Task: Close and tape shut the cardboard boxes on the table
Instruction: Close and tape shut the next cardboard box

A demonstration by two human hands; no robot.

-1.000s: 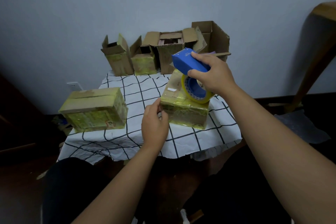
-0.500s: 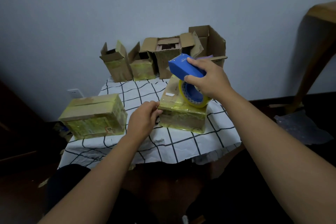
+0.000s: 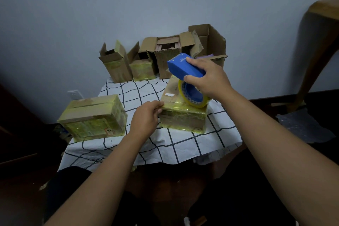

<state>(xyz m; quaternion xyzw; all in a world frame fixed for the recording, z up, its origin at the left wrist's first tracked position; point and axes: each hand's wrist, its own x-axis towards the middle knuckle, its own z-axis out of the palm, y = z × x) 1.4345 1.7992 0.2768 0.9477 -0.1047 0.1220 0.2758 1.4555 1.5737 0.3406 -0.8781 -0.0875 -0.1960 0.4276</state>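
We are reading little here: the pale lettering on the blue tape dispenser (image 3: pixel 184 69) is too small to make out, and a small white label (image 3: pixel 169 94) on the middle box (image 3: pixel 183 115) is blank to us. We are counting six cardboard boxes: two closed ones in yellowish tape, the middle box and the left box (image 3: pixel 93 116), and four open boxes (image 3: pixel 165 57) lining the back of the checked surface (image 3: pixel 183 145). Our right hand (image 3: pixel 207 77) is gripping the dispenser, fingers curled round it, its yellow tape roll (image 3: pixel 192 95) resting on the middle box. Our left hand (image 3: pixel 146 119) is pinching that box's near left top corner.
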